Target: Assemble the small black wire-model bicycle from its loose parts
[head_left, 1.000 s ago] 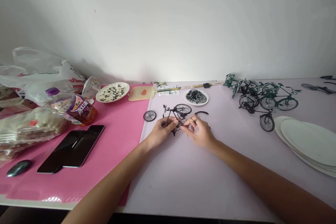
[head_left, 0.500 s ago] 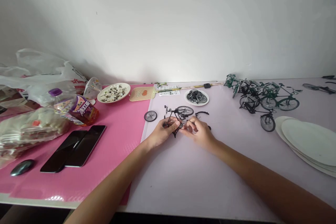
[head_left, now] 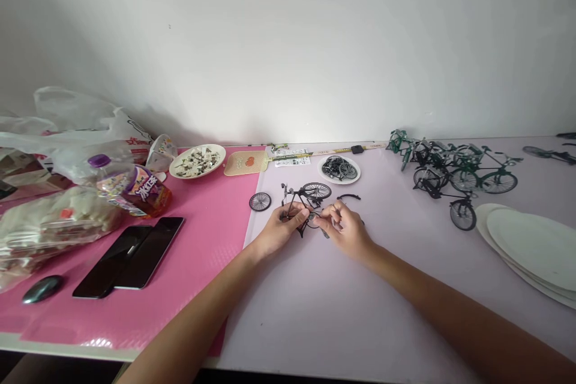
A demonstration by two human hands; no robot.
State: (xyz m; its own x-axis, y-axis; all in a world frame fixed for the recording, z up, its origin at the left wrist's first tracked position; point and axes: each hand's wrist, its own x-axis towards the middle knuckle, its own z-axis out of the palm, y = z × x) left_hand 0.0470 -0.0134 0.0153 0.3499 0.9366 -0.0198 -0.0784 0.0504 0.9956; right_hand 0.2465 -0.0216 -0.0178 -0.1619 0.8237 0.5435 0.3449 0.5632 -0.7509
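Note:
A small black model bicycle [head_left: 294,193] with one spoked wheel [head_left: 316,191] attached lies in front of me. My left hand [head_left: 283,229] is closed around its frame, thumb and fingers pinching near the crank area. Close against it, my right hand [head_left: 347,229] is closed in a pinch at a thin dark curved part [head_left: 314,227] beside the frame. The fingers hide much of that part, so its kind is unclear. To the left lies a loose spoked wheel [head_left: 260,201]. A curved black mudguard [head_left: 349,196] rests just behind my right hand.
Behind the hands, a white plate [head_left: 320,175] holds black wheels. Several assembled green and black model bicycles [head_left: 483,177] stand at the right, near stacked white plates [head_left: 531,246]. On the pink mat [head_left: 198,252] are two phones [head_left: 150,252], a drink bottle [head_left: 135,189] and a bowl [head_left: 198,175].
My right hand's fingertips have shifted slightly, and a thin curved dark part now shows beside the crank area. The left hand keeps its hold. The view has moved slightly.

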